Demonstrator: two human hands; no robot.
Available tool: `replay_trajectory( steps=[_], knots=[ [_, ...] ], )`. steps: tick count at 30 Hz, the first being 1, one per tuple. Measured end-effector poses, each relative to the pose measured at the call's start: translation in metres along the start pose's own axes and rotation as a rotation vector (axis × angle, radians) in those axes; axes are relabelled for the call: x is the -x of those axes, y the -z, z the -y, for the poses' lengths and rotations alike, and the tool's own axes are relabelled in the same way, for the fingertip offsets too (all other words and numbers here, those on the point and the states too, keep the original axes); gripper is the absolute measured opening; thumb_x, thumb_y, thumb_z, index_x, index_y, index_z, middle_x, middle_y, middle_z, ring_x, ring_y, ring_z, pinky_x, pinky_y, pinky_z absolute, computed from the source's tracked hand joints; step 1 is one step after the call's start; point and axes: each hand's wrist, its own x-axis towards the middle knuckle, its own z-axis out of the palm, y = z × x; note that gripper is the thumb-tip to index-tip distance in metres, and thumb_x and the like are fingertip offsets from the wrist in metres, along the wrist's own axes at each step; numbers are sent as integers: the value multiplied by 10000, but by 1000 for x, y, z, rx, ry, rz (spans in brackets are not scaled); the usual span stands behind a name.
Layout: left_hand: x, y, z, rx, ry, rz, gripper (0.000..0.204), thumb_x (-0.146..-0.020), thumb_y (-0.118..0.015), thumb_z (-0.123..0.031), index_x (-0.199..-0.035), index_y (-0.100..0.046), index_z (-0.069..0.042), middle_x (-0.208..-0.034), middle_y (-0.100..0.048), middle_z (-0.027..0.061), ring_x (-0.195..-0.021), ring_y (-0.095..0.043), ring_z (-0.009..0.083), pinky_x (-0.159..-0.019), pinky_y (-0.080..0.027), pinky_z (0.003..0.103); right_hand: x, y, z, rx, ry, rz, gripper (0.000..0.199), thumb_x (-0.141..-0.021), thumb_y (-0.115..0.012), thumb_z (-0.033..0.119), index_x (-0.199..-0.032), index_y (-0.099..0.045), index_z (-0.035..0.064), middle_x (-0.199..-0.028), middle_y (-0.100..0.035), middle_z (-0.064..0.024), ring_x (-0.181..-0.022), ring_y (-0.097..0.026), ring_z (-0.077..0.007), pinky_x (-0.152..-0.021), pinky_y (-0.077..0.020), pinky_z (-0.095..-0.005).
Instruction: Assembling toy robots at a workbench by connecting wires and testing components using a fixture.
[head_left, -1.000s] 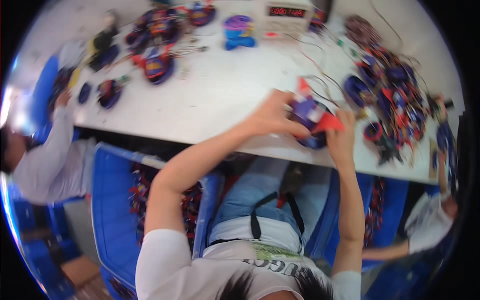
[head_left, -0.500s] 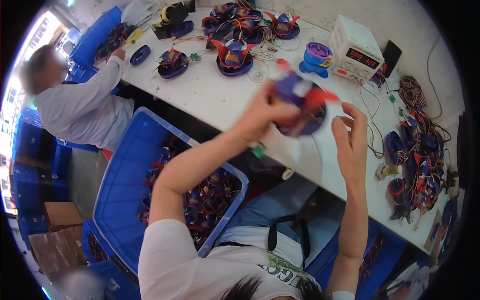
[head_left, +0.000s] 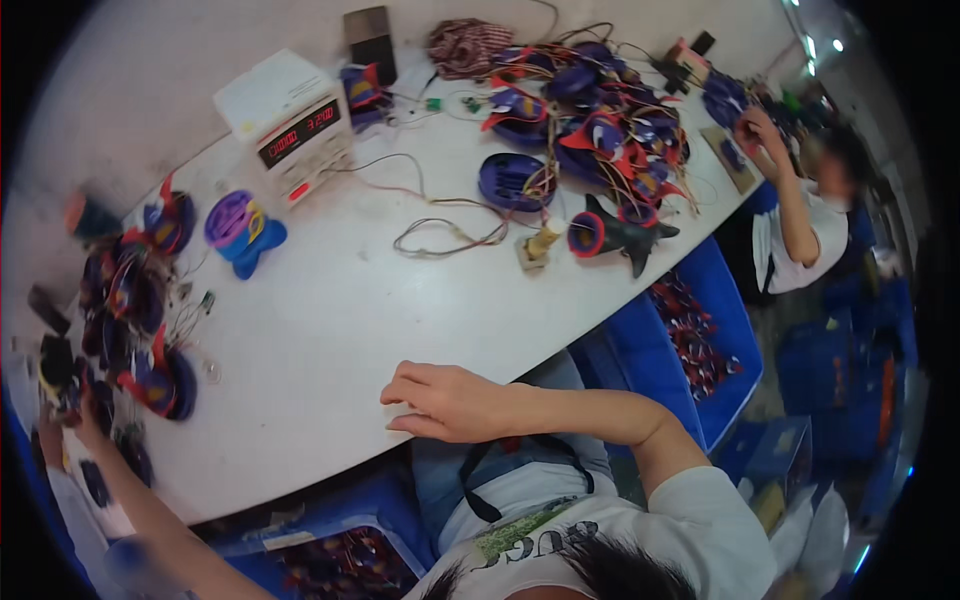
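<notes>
Hand: right hand (head_left: 450, 402), fingers loosely spread, empty, resting on white table (head_left: 330, 330).
Left hand: out of view.
Toy: dark shark toy (head_left: 617, 235), red-rimmed mouth, lying at far right.
Change: the toy held earlier is no longer in the hands.

Left hand (head_left: 75, 425) at far left, blurred among toy parts (head_left: 140, 300); grip unclear. Co-worker (head_left: 815, 200) at right blurred. Crate (head_left: 345, 560) cut by lower edge.

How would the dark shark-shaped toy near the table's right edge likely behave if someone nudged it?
The shark-shaped toy looks like hard moulded plastic, so probably stiff and light. It lies near the table edge, above a blue bin, so a push that way might drop it. Fins and tail stick out, so it would likely pivot or snag the loose wires nearby rather than roll.
</notes>
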Motion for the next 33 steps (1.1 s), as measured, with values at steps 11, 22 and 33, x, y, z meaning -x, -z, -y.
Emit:
replay_trajectory(
  steps=[11, 22, 33],
  knots=[
    [-13, 47, -39, -896, -160, -93, 426, -841, -658, -299, -1072, -570, 48, -881, -641, 141, -798, -602, 264, -777, -491, 348, 85, 112, -7, -8, -244, -309, 211, -841, -637, 30, -1043, -580, 7, -890, -561, -79, -712, -532, -165, -631, -442, -249],
    [367, -251, -387, 114, -955, 822, 314, -863, -623, -69, -1169, -571, -18, -1010, -635, 81, -868, -591, 147, -752, -479, 250, 162, 222, -47, -161, -485, -745, 193, -870, -598, 24, -1059, -584, -11, -891, -578, -38, -720, -504, -95, -670, -419, -204],
    [559, -507, -533, -116, -1293, 651, 442, -790, -681, -285, -1116, -566, -10, -1059, -597, 140, -938, -576, 306, -816, -468, 363, 192, 287, -56, 124, -509, -711, 154, -868, -592, 51, -1015, -607, 6, -796, -581, -34, -686, -502, -92, -628, -416, -195]
  ],
)
